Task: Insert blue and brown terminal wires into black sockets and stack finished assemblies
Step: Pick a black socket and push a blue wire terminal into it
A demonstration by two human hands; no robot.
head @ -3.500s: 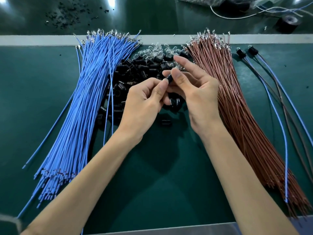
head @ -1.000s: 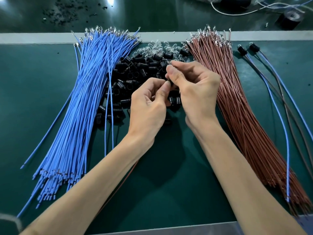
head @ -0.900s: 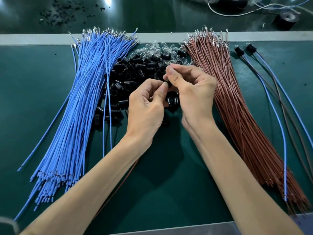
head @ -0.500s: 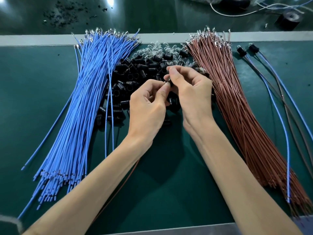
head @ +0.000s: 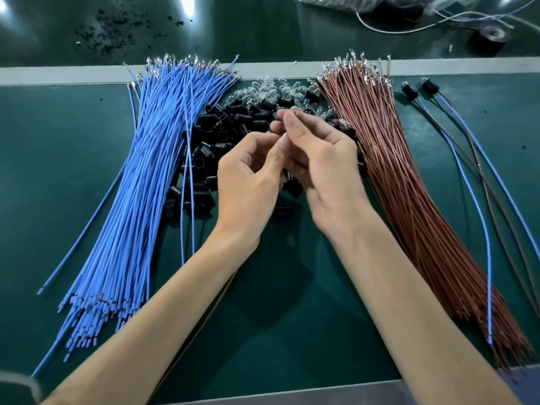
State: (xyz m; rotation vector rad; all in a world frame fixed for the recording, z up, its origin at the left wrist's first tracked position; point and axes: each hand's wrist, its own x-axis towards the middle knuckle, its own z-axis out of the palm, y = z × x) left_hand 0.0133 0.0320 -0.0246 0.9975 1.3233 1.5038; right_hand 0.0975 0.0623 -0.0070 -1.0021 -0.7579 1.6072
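Right hand (head: 324,171) sits slightly farther forward than half a second ago, fingers (head: 287,121) pinched at the tips beside the curled left hand (head: 248,185); what they pinch cannot be told. Two finished assemblies (head: 409,90) lie far right; blue wires (head: 140,185), brown wires (head: 394,171) and black sockets (head: 216,133) remain heaped on the tabletop (head: 58,171).

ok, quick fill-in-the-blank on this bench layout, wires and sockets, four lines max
1. The bundle of blue insulated wires lies to the ____ of the heap of black plastic sockets.
2. The bundle of brown insulated wires lies to the heap's ____.
3. Small clear glass bulbs sit at the heap's ____ edge.
4. ____ finished socket-and-wire assemblies lie outside the brown bundle.

Missing words: left; right; far; two.
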